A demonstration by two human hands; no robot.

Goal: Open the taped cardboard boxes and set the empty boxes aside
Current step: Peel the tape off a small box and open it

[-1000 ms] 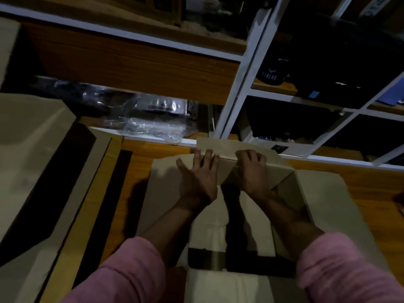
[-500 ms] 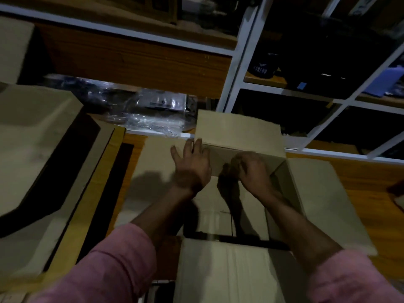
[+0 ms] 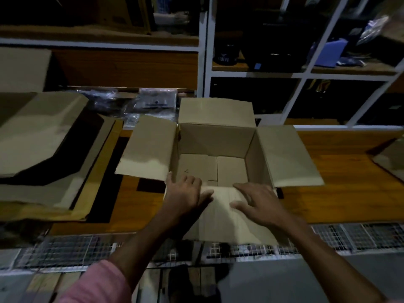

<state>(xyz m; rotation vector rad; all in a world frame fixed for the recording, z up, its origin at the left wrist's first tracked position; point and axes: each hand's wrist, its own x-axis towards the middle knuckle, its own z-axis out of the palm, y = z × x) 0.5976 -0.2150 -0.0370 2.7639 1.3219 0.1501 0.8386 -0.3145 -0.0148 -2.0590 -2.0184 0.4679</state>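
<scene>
Your left hand [image 3: 185, 196] and right hand [image 3: 255, 201] lie flat, fingers apart, pressing the near flap [image 3: 227, 217] down, probably so it stays folded out. The empty box [image 3: 215, 149] sits just beyond your fingers on the counter [image 3: 341, 193].

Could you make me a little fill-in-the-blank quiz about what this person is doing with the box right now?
1. All four flaps of the cardboard box are ____.
2. Inside, the box is ____.
3. The left hand and right hand both rest on the ____ flap.
4. The person's sleeve is ____ in colour.

Missing words: open; empty; near; pink
</scene>
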